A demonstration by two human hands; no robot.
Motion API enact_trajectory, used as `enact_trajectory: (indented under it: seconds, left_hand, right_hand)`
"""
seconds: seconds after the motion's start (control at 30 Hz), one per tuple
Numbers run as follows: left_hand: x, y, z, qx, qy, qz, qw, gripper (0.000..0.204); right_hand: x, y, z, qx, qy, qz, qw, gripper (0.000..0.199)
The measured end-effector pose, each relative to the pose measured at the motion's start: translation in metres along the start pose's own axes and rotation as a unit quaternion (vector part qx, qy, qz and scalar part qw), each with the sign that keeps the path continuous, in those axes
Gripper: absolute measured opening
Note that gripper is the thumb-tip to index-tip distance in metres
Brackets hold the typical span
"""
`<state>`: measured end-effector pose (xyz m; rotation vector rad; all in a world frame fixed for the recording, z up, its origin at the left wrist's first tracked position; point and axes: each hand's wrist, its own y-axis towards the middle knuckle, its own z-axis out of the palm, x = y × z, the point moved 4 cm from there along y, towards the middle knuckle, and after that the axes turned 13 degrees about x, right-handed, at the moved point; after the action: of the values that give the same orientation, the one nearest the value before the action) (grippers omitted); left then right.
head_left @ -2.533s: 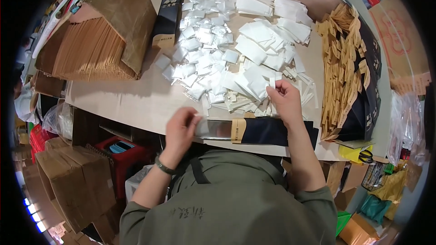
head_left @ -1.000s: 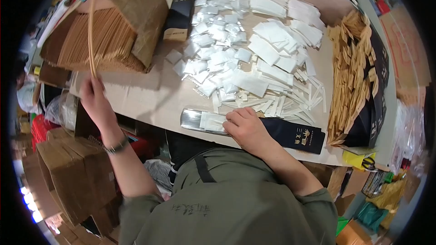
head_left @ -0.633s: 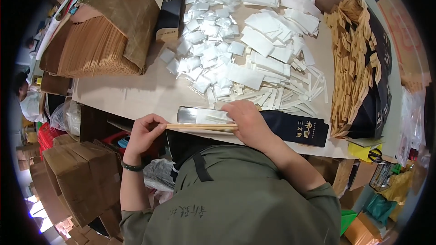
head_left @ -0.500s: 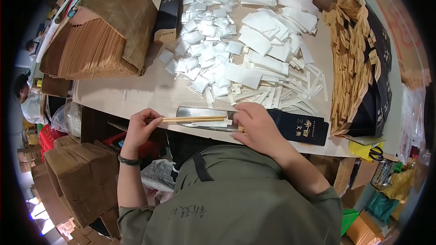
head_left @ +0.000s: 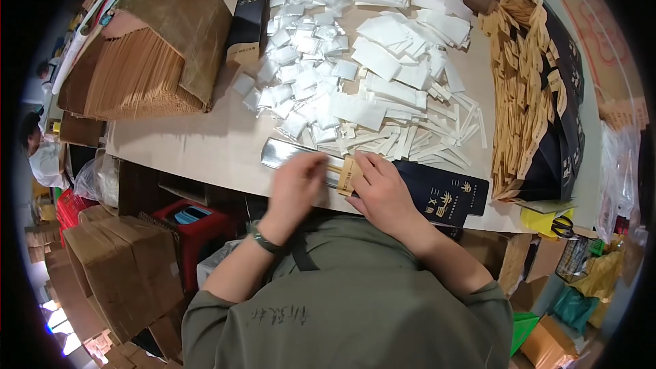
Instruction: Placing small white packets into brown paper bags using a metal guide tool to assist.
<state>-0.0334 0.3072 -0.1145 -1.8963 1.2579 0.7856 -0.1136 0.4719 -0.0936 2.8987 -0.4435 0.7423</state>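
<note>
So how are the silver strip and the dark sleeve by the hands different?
The silver strip is shiny, while the dark sleeve is dull navy with a tan end. The right hand lies on the sleeve; the blurred left hand partly hides the silver strip. Both look long and narrow, near the front edge of the table.

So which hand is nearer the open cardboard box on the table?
Left. In view, the left hand is below and right of the cardboard box; the right hand lies farther right.
</note>
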Motion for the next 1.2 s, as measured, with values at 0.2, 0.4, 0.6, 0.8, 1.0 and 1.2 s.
enact_trajectory:
  seconds: [0.2, 0.4, 0.6, 0.8, 1.0, 1.2]
  left_hand:
    - [-0.012, -0.012, 0.004, 0.188, -0.026, 0.106, 0.976, 0.060]
    - [0.006, -0.021, -0.027, 0.009, 0.366, 0.259, 0.894, 0.051]
    - [-0.015, -0.007, -0.063, -0.146, 0.121, 0.155, 0.970, 0.038]
    - [0.047, -0.051, -0.037, -0.031, 0.010, -0.011, 0.999, 0.049]
    - [0.058, -0.052, -0.028, -0.046, -0.048, -0.042, 0.997, 0.031]
    - [0.015, -0.032, -0.012, 0.087, -0.015, -0.079, 0.993, 0.041]
  right_hand:
    - [-0.004, -0.014, 0.004, -0.063, 0.010, -0.033, 0.997, 0.041]
    - [0.038, 0.000, -0.021, -0.038, 0.036, -0.094, 0.994, 0.013]
    - [-0.046, -0.020, -0.262, -0.095, -0.054, 0.039, 0.993, 0.019]
    - [-0.154, -0.203, -0.271, -0.066, -0.254, 0.441, 0.858, 0.118]
    - [-0.281, -0.209, -0.278, 0.094, -0.322, 0.495, 0.802, 0.088]
    - [-0.359, -0.184, -0.304, -0.105, -0.062, 0.685, 0.718, 0.061]
